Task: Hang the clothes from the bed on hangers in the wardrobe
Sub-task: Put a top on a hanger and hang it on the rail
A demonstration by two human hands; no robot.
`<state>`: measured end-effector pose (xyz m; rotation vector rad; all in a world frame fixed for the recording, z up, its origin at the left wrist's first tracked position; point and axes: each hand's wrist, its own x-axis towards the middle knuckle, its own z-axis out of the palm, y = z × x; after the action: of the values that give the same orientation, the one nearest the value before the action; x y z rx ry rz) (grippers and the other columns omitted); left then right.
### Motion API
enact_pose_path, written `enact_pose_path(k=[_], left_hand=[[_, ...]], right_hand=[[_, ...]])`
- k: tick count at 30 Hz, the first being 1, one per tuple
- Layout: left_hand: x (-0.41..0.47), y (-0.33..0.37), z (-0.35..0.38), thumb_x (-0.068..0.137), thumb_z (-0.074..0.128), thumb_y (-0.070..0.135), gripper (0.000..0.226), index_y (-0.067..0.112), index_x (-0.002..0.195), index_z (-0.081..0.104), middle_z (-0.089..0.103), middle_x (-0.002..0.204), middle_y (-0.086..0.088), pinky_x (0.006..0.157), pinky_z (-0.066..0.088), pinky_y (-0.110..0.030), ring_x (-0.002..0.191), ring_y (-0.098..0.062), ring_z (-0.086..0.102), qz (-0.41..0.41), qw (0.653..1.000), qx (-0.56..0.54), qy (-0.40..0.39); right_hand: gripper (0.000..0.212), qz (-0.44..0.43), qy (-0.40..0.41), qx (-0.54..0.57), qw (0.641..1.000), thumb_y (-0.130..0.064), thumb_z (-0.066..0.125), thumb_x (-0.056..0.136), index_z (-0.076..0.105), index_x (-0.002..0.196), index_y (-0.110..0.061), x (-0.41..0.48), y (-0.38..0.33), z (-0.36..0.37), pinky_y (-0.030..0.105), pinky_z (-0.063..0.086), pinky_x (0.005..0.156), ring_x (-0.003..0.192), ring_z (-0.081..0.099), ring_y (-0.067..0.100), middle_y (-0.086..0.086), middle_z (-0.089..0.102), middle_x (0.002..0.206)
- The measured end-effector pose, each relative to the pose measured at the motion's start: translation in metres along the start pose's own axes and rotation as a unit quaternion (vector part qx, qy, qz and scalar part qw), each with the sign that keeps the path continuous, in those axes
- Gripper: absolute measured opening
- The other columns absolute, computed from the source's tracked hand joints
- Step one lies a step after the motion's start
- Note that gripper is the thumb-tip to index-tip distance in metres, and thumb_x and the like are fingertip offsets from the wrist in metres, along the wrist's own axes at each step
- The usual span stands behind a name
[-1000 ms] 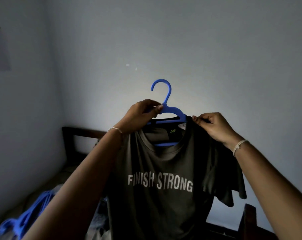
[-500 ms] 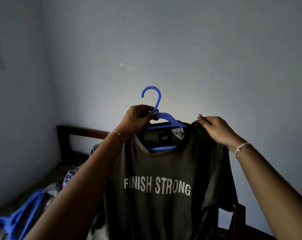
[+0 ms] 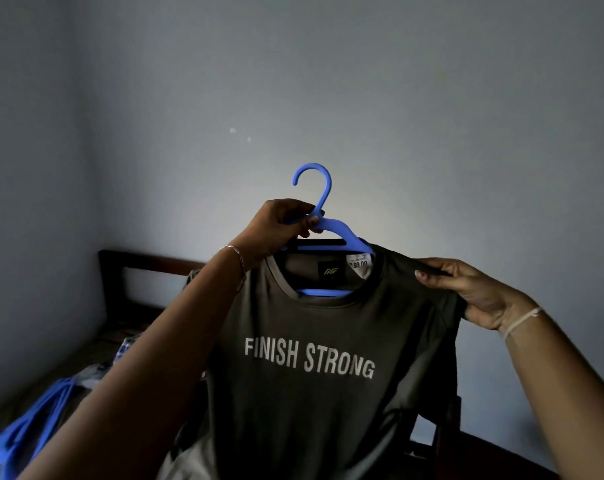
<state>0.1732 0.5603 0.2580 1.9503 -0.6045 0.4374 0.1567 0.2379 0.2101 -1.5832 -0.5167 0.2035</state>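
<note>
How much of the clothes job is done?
Done: the T-shirt sits on the blue hanger. In hand: the left hand grips the hanger, the right hand pinches the shirt's shoulder. Left: hanging it up, plus more clothes and spare hangers on the bed.

A dark wooden bed frame (image 3: 148,259) stands against a plain, pale blue-grey back wall (image 3: 414,98). Above it the wall glows brighter. Left of it, a dimmer side wall (image 3: 26,209) meets the corner.

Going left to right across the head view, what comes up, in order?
spare blue hangers → left hand → price tag → right hand
</note>
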Motion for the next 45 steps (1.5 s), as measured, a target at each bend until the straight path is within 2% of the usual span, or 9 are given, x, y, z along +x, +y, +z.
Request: enact_pose_path(k=[6, 11, 13, 19, 24, 27, 31, 37, 45], left_hand=[[-0.027, 0.037, -0.002, 0.091, 0.064, 0.025, 0.023, 0.013, 0.109, 0.069, 0.075, 0.09, -0.004, 0.082, 0.054, -0.047, 0.078, -0.012, 0.063, 0.046, 0.998, -0.03, -0.043], [-0.061, 0.057, 0.016, 0.088, 0.065, 0.04, 0.03, 0.023, 0.113, 0.066, 0.069, 0.101, 0.007, 0.083, 0.05, -0.028, 0.093, -0.011, 0.062, 0.121, 0.991, 0.052, 0.019], [-0.08, 0.062, 0.033, 0.09, 0.062, 0.041, 0.033, 0.024, 0.118, 0.061, 0.066, 0.103, 0.003, 0.08, 0.046, -0.029, 0.093, -0.016, 0.059, 0.145, 0.987, 0.067, 0.031], [-0.139, 0.108, 0.091, 0.092, 0.051, 0.052, 0.039, 0.021, 0.115, 0.058, 0.067, 0.1, -0.004, 0.08, 0.049, -0.04, 0.094, -0.029, 0.061, 0.156, 0.985, 0.074, -0.001], [-0.189, 0.163, 0.141, 0.093, 0.032, 0.063, 0.05, 0.022, 0.075, 0.054, 0.059, 0.074, -0.001, 0.061, 0.039, -0.034, 0.083, -0.031, 0.059, 0.201, 0.973, 0.065, -0.09], [-0.228, 0.212, 0.184, 0.096, 0.029, 0.058, 0.051, 0.021, 0.09, 0.064, 0.068, 0.09, -0.01, 0.069, 0.045, -0.038, 0.092, -0.036, 0.06, 0.232, 0.965, 0.034, -0.112], [-0.288, 0.295, 0.252, 0.095, 0.033, 0.056, 0.049, 0.018, 0.092, 0.062, 0.069, 0.091, -0.016, 0.068, 0.043, -0.038, 0.089, -0.04, 0.061, 0.257, 0.954, -0.06, -0.141], [-0.411, 0.449, 0.341, 0.095, 0.055, 0.036, 0.022, 0.016, 0.101, 0.062, 0.072, 0.088, -0.011, 0.075, 0.05, -0.035, 0.085, -0.03, 0.066, 0.266, 0.92, -0.192, -0.217], [-0.557, 0.614, 0.429, 0.101, 0.041, 0.033, 0.03, 0.011, 0.105, 0.062, 0.069, 0.101, -0.016, 0.079, 0.042, -0.035, 0.096, -0.036, 0.06, 0.314, 0.872, -0.233, -0.294]], right_hand=[[0.073, -0.05, 0.152, 0.03, 0.987, -0.044, 0.096, 0.042, 0.073, 0.1, -0.005, -0.077, -0.013, 0.044, 0.026, 0.056, 0.084, 0.095, 0.068, 0.02, 0.011, 0.072, 0.104], [0.064, -0.112, 0.306, 0.021, 0.945, -0.051, 0.096, 0.022, 0.079, 0.076, -0.021, -0.164, -0.028, 0.095, 0.016, 0.053, 0.081, 0.081, 0.067, 0.002, -0.007, 0.073, 0.08], [0.065, -0.126, 0.352, 0.016, 0.927, -0.054, 0.095, 0.019, 0.079, 0.074, -0.023, -0.205, -0.035, 0.114, 0.013, 0.053, 0.076, 0.08, 0.067, 0.0, -0.009, 0.073, 0.078], [0.071, -0.091, 0.449, -0.028, 0.889, -0.056, 0.094, 0.025, 0.079, 0.085, -0.02, -0.328, -0.061, 0.156, 0.033, 0.036, 0.108, 0.105, 0.06, 0.014, -0.001, 0.073, 0.094], [0.074, -0.07, 0.55, -0.043, 0.831, -0.053, 0.095, 0.023, 0.078, 0.085, -0.017, -0.456, -0.087, 0.186, 0.029, 0.045, 0.1, 0.101, 0.063, 0.015, 0.001, 0.073, 0.093], [0.075, -0.063, 0.603, -0.047, 0.794, -0.051, 0.096, 0.023, 0.077, 0.085, -0.015, -0.54, -0.102, 0.212, 0.027, 0.053, 0.088, 0.091, 0.067, 0.014, 0.004, 0.074, 0.092], [0.033, -0.068, 0.645, -0.055, 0.759, -0.026, 0.087, 0.041, 0.079, 0.073, -0.018, -0.653, -0.125, 0.257, 0.016, 0.054, 0.062, 0.074, 0.07, 0.007, 0.0, 0.075, 0.08], [0.023, -0.048, 0.736, -0.058, 0.673, -0.017, 0.07, 0.072, 0.076, 0.092, -0.009, -0.844, -0.167, 0.324, 0.02, 0.056, 0.069, 0.091, 0.071, 0.017, 0.008, 0.074, 0.099], [0.016, -0.041, 0.812, -0.098, 0.573, -0.011, 0.057, 0.093, 0.072, 0.096, -0.008, -1.022, -0.232, 0.386, 0.019, 0.056, 0.069, 0.087, 0.072, 0.014, 0.005, 0.075, 0.096]])
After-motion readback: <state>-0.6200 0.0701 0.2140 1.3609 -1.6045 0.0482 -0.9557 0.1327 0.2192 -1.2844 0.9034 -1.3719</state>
